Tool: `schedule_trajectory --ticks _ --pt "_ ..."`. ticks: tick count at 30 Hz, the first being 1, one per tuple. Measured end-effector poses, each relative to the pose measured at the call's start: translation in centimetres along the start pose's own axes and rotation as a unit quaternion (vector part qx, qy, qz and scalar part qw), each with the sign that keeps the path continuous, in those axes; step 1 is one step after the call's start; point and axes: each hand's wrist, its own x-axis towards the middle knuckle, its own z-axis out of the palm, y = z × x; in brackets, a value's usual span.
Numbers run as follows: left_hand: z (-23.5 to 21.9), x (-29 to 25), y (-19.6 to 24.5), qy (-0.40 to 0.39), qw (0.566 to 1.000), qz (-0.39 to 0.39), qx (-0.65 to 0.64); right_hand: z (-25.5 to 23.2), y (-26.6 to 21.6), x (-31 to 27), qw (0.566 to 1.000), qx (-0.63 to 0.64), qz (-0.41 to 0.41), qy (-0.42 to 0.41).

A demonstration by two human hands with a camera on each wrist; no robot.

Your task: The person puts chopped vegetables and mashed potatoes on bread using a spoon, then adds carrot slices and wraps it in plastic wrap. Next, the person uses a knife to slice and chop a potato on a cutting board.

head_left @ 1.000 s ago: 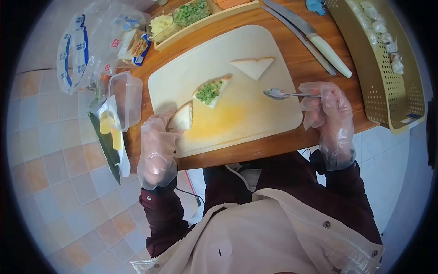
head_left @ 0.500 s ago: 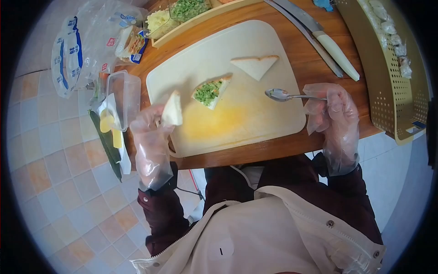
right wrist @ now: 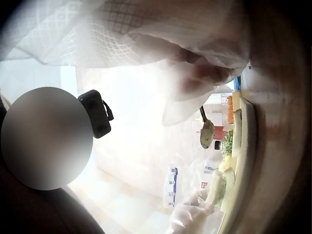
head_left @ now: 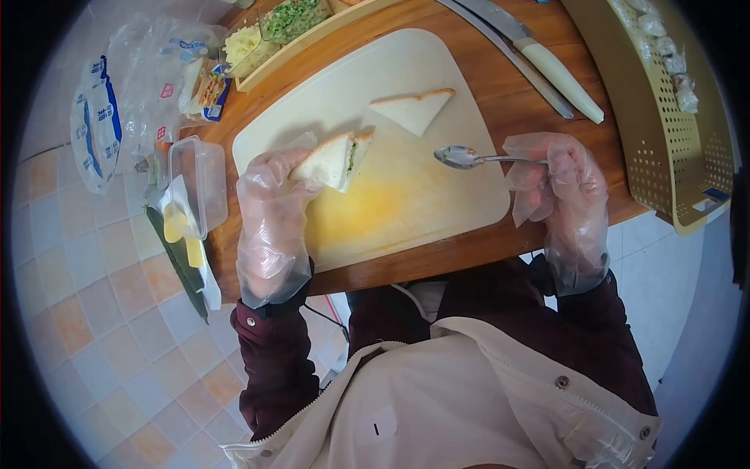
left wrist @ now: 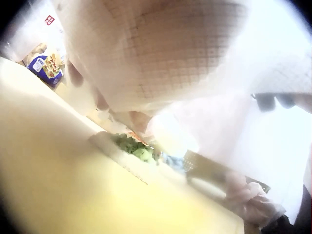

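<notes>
In a clear plastic glove, my left hand [head_left: 272, 223] grips a white bread triangle [head_left: 322, 162] by its outer side. That piece leans over a second bread triangle [left wrist: 117, 152] topped with chopped green filling [left wrist: 139, 147], covering most of it in the head view. Both are at the left of the cream cutting board [head_left: 437, 203], which has a yellow stain. My gloved right hand [head_left: 576, 207] holds a metal spoon [head_left: 459, 157] by its handle, the bowl above the board's right part. A plain bread triangle [head_left: 416, 111] lies farther back on the board.
Behind the board is a wooden tray [head_left: 301, 51] with containers of chopped food. Two knives [head_left: 547, 70] lie at the back right, beside a perforated basket [head_left: 656, 141] with wrapped pieces. On the left are a clear plastic box [head_left: 207, 187], a cucumber [head_left: 176, 254] and plastic bags [head_left: 141, 102].
My left hand has lifted the bread triangle from the board's left edge, tilted it up and moved it right onto the green-topped piece. The right hand keeps the spoon in about the same place.
</notes>
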Motion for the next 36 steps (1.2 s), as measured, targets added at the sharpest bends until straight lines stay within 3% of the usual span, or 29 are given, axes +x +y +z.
schedule_trajectory --ticks 2,4,11,12,14,15,17,19,20,21,23,25,28,36 --pt "0.0 -0.1 -0.4 0.008 1.0 0.024 0.007 0.0 0.1 0.1 1.0 -0.007 -0.006 0.0" --pt "0.0 -0.2 -1.4 -0.012 0.993 0.107 -0.052 -0.1 0.1 0.1 1.0 -0.014 -0.013 -0.001" --pt "-0.4 0.1 -1.6 -0.038 0.988 0.149 -0.029 0.1 -0.1 0.0 1.0 -0.009 -0.011 -0.005" --pt "0.0 -0.1 -1.0 -0.02 0.986 0.074 -0.147 0.1 -0.1 0.0 1.0 -0.006 -0.008 -0.004" --pt "0.0 -0.2 -1.3 -0.002 0.965 -0.003 -0.263 0.1 -0.2 -0.1 1.0 -0.003 -0.005 -0.008" --pt "-0.5 -0.2 -2.1 -0.037 0.949 0.073 -0.305 0.1 -0.3 -0.1 1.0 0.0 -0.003 -0.013" --pt "-0.9 0.1 -1.9 -0.073 0.924 0.147 -0.344 0.4 -0.3 -0.2 1.0 0.004 0.002 -0.002" --pt "-1.8 0.3 -0.7 -0.067 0.986 -0.035 -0.15 0.6 -0.4 -0.3 1.0 0.01 0.006 0.009" --pt "-1.9 0.4 -0.4 -0.069 0.986 -0.035 -0.149 0.7 -0.5 -0.3 1.0 0.01 0.011 0.01" --pt "-1.8 0.7 -0.2 -0.096 0.993 0.065 -0.019 0.7 -0.6 -0.3 1.0 0.009 0.016 0.011" --pt "-1.5 1.1 0.6 -0.121 0.973 0.164 0.112 0.6 -0.7 -0.3 1.0 0.006 0.018 0.006" --pt "-0.8 1.5 1.7 -0.188 0.945 0.147 0.224 0.5 -0.7 -0.3 1.0 0.003 0.02 0.003" --pt "-0.1 2.0 2.0 -0.243 0.928 0.149 0.241 0.4 -0.6 -0.2 1.0 -0.004 0.005 0.001" --pt "0.8 1.5 1.4 -0.228 0.94 0.135 0.214 0.6 -0.6 -0.4 1.0 0.007 0.012 0.009"
